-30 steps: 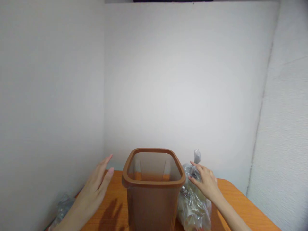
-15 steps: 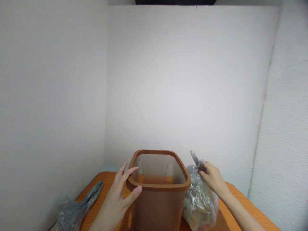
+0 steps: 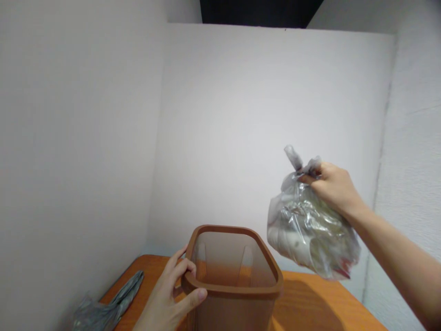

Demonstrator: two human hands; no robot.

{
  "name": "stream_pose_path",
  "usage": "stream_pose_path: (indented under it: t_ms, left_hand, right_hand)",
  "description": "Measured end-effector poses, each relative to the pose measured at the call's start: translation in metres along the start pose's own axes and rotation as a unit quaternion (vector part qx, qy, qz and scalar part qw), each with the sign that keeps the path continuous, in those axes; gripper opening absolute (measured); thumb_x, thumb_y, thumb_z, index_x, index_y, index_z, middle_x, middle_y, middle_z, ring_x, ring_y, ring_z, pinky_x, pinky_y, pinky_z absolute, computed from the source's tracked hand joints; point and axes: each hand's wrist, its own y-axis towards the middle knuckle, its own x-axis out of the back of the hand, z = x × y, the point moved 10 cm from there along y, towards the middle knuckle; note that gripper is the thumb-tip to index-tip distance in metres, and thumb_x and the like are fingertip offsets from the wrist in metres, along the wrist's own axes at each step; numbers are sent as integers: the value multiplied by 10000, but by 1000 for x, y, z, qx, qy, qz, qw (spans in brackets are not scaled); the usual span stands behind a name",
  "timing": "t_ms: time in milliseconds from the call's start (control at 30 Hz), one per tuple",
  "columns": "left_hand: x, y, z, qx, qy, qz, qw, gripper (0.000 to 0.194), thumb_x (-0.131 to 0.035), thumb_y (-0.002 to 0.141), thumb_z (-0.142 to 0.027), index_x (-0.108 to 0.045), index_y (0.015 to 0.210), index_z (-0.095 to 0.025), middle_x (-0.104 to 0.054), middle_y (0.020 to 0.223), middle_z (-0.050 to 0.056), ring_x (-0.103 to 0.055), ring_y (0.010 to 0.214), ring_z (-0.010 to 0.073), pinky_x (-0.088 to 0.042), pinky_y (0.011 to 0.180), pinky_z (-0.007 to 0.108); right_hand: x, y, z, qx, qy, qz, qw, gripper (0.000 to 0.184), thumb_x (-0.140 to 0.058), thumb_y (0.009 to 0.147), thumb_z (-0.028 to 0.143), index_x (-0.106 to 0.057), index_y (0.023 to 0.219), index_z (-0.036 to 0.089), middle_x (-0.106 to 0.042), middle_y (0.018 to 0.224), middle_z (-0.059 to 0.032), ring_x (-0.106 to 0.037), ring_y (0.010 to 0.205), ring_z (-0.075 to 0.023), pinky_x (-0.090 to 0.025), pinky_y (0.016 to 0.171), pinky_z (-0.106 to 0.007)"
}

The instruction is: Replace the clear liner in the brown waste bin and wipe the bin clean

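Hanging in the air at the right of the frame, a knotted see-through bag [image 3: 310, 230] holds mixed pale, greenish and reddish contents that cannot be made out. The right hand [image 3: 334, 186] pinches it just beside the knot, thumb against curled fingers. At lower centre stands a brown translucent bin [image 3: 234, 315], its mouth upward, set between the left hand [image 3: 165, 294] and the bag; its front wall hides part of the wooden table [image 3: 151, 264]. The left hand grasps the bin's near left corner, index finger bent over the rim, thumb pressed along the front; the other fingers are partly hidden. At lower left, near that forearm, a crumpled grey bag [image 3: 110, 312] lies on the table with its twisted end pointing up and right; whether it touches the left wall [image 3: 76, 138] cannot be told. A shadow [image 3: 303, 308] falls on the tabletop below the raised bag. The back wall [image 3: 220, 115] fills the middle, with the right wall [image 3: 420, 151] beyond the right arm and a black patch [image 3: 258, 11] at top centre. Counted: one bin, two bags, one table, three walls, two hands.
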Motion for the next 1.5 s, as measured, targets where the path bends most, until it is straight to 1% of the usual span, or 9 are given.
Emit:
stream_pose_path:
  t_ms: [133,300,567,700,900,1033,1133,1300,1500]
  left_hand:
    - [-2,-2,6,11,-20,14,1000,351,-693,756,-554,-627,900,-241,-378,1515,106,-242,1467,335,-484,987,407]
    - [-3,-3,4,10,-24,22,999,337,-697,768,-539,-615,904,-241,-380,1494,113,-215,1471,340,-472,999,416]
    - [1,-5,-4,-3,-20,37,999,366,-699,759,-567,-592,852,-230,-450,1441,107,-260,1450,336,-476,997,383]
    - [3,-8,-2,-8,-29,38,999,497,-677,781,-550,-578,1180,-271,-458,1461,98,-326,1428,315,-353,1130,447]
    - [26,20,-55,-89,168,-119,974,379,-518,918,-461,-587,1243,-279,-465,1465,72,-390,1373,281,-272,1161,496]
    - [-16,68,-106,-185,180,-4,966,329,-566,913,-401,-621,1182,-220,-645,1216,68,-555,1165,220,-412,1016,346]
    - [-44,100,-106,-154,188,87,966,287,-703,795,-406,-683,960,-173,-690,886,37,-613,822,206,-448,717,289]
    - [-44,123,-84,-120,172,100,973,109,-716,711,-265,-662,721,-171,-558,600,-39,-498,598,143,-320,565,253]
    - [-43,124,-67,-106,85,108,985,73,-657,691,-222,-613,718,-171,-579,660,-38,-532,664,136,-375,605,226]
  right_hand:
    - [23,44,31,-48,76,-58,994,198,-712,777,276,-697,786,80,-613,640,-15,-504,597,-91,-356,624,-288]
    - [-18,51,59,-88,220,-33,971,297,-697,788,284,-704,929,22,-670,731,-44,-559,601,-90,-409,586,-244]
    - [-114,-19,93,-87,272,78,955,182,-696,745,268,-699,791,92,-691,704,-52,-616,649,-172,-428,608,-287]
    - [-139,-58,103,-55,277,129,951,78,-670,728,231,-655,751,158,-675,735,-32,-605,700,-188,-425,651,-308]
    - [-157,-88,112,-11,280,186,942,51,-642,688,169,-605,713,195,-631,775,-16,-568,766,-193,-404,705,-318]
    - [-163,-98,115,-15,300,220,928,54,-641,696,188,-627,748,185,-652,787,-33,-583,768,-201,-417,706,-324]
    - [-168,-108,117,-21,329,260,908,105,-643,698,198,-661,799,175,-692,804,-42,-617,768,-202,-446,695,-313]
    - [-168,-121,108,-32,366,311,876,260,-571,824,368,-686,951,172,-734,895,-59,-668,829,-203,-506,709,-307]
    - [-155,-116,83,-56,290,243,924,182,-636,764,326,-677,853,172,-709,902,-92,-625,852,-224,-466,794,-359]
